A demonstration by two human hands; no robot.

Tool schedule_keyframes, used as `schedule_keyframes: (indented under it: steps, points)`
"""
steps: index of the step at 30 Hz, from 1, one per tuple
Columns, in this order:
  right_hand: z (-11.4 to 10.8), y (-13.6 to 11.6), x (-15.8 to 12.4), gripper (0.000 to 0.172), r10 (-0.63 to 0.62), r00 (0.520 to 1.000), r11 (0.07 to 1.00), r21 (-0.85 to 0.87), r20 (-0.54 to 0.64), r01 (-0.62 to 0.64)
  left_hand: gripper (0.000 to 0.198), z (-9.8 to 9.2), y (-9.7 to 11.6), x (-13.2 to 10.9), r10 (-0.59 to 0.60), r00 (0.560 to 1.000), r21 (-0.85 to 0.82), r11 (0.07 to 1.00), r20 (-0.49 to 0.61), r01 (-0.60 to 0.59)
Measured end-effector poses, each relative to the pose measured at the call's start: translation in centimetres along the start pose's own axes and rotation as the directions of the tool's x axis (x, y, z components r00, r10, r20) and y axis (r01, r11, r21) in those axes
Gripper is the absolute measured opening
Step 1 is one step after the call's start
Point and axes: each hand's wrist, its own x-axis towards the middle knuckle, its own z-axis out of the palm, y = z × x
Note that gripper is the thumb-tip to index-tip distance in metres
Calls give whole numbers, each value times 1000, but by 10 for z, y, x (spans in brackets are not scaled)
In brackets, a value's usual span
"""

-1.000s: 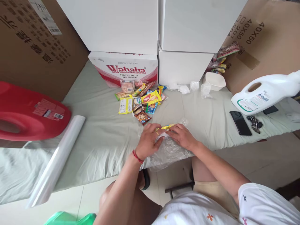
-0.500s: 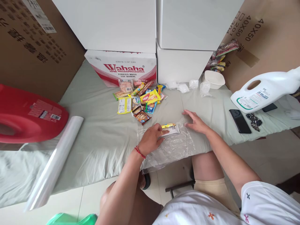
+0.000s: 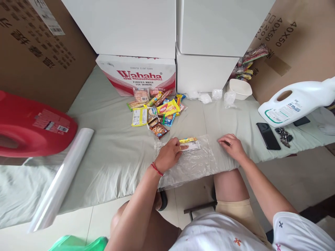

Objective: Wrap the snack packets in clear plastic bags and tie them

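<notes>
My left hand (image 3: pixel 170 153), with a red cord at its wrist, rests on a sheet of clear plastic film (image 3: pixel 188 165). Its index finger lies along a white snack packet (image 3: pixel 192 145), and the hand holds the packet down. A narrow yellow snack packet (image 3: pixel 187 140) lies against the white one's far side. Just right of the film is my right hand (image 3: pixel 232 146), close to the cloth. Its fingers are curled together, with nothing visible in them. Beyond the film lies a pile of wrapped snacks (image 3: pixel 159 130), with a yellow wafer packet (image 3: pixel 168 107) on top.
A clear film roll (image 3: pixel 62 177) and a red jug (image 3: pixel 36 125) are at left. White boxes (image 3: pixel 209 71) stand behind. Small film-wrapped bundles (image 3: pixel 205 98) lie by a white bowl (image 3: pixel 239 89). At right are a white detergent bottle (image 3: pixel 293 104), phone (image 3: pixel 268 136) and keys (image 3: pixel 284 136).
My right hand has moved right and toward me, off the film's far right corner, and its spread fingers have curled in. My left hand has stayed on the white packet.
</notes>
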Motion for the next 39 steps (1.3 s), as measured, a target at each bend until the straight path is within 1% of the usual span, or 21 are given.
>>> schedule_keyframes:
  steps: [2, 3, 4, 6, 7, 9, 12, 17, 19, 22, 24, 26, 29, 31, 32, 33, 34, 35, 36, 37, 39]
  points:
    - [-1, -20, -25, 17, -96, 994, 994, -64, -42, 94, 33, -2, -2, 0, 46, 999, -49, 998, -1, -46]
    - [3, -35, -36, 16, -180, 984, 982, -66, -17, 179, 33, -3, -3, 0, 69, 998, -68, 995, -4, -69]
    - [10, -51, -47, 20, -272, 961, 960, -53, 43, 274, 35, -4, -4, 0, 84, 996, -80, 993, -8, -85]
    - [32, -82, -64, 43, -415, 891, 903, -38, 187, 428, 39, -5, -3, 1, 83, 996, -91, 992, -14, -84]
    - [44, -93, -70, 45, -444, 870, 886, -44, 213, 462, 40, -6, -3, 2, 65, 998, -94, 993, -15, -66]
    - [66, -108, -77, 32, -479, 855, 867, -46, 198, 496, 38, -7, 1, 3, 9, 1000, -102, 995, -10, -10]
    - [76, -112, -76, 22, -479, 869, 877, 39, 121, 478, 37, -9, 7, 2, -50, 999, -106, 993, 23, 52]
    - [43, -115, -33, 19, -367, 925, 897, 301, 100, 323, 43, -17, 11, 0, -37, 996, -176, 983, 86, 52]
    - [34, -118, -1, 21, -304, 945, 919, 298, 122, 257, 45, -21, 12, 1, -29, 994, -217, 975, 108, 52]
    - [41, -119, 49, 26, -235, 958, 948, 256, 166, 188, 42, -24, 14, 2, -4, 993, -255, 966, 116, 34]
    - [55, -117, 77, 25, -220, 942, 961, 223, 253, 165, 37, -24, 13, 2, 14, 995, -279, 960, 95, 13]
    - [71, -114, 97, 21, -210, 898, 971, 187, 386, 147, 36, -25, 11, 0, -7, 997, -322, 946, 74, 31]
    - [87, -111, 111, 20, -182, 832, 983, 126, 525, 135, 38, -27, 7, -12, -195, 978, -438, 875, 73, 207]
    - [91, -111, 113, 22, -163, 819, 987, 83, 551, 140, 42, -29, 9, -25, -377, 926, -486, 807, 13, 335]
    - [92, -111, 113, 22, -153, 819, 988, 65, 554, 141, 45, -29, 13, -32, -453, 889, -487, 792, -66, 367]
    - [93, -112, 112, 22, -143, 819, 989, 47, 556, 141, 48, -28, 18, -39, -501, 841, -451, 811, -205, 372]
    - [93, -112, 112, 21, -132, 820, 990, 30, 558, 139, 52, -25, 25, -46, -495, 794, -389, 849, -353, 356]
    - [93, -112, 112, 21, -123, 821, 990, 15, 558, 138, 63, -21, 32, -52, -428, 768, -296, 901, -476, 318]
    - [94, -113, 112, 20, -117, 822, 991, 5, 558, 137, 81, -14, 40, -57, -324, 770, -173, 946, -550, 275]
    - [94, -113, 112, 20, -113, 822, 991, 1, 558, 136, 94, -6, 46, -61, -233, 783, -47, 966, -576, 253]
    - [94, -113, 113, 19, -111, 824, 992, 6, 556, 129, 90, 10, 54, -65, -154, 813, 110, 960, -561, 258]
